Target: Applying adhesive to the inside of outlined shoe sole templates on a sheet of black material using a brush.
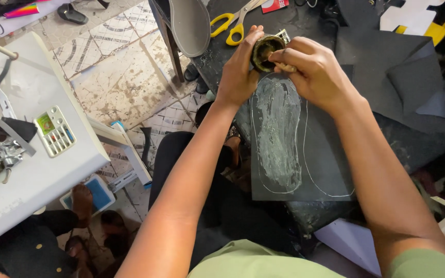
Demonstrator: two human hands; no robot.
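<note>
My left hand [239,67] grips the side of a small, dirty glue tin [263,49] held just above the black worktable [403,144]. My right hand [312,72] holds a thin stick or brush whose tip dips into the tin's mouth. Below both hands lies a dark sheet [330,175] marked with white sole outlines; one outline [278,136] is smeared with greyish glue.
Yellow-handled scissors [231,27] and a grey shoe sole [191,23] lie at the table's far edge. Black material pieces [413,77] lie to the right. A white sewing machine table [37,154] stands at left, with another person's feet [83,203] beneath it.
</note>
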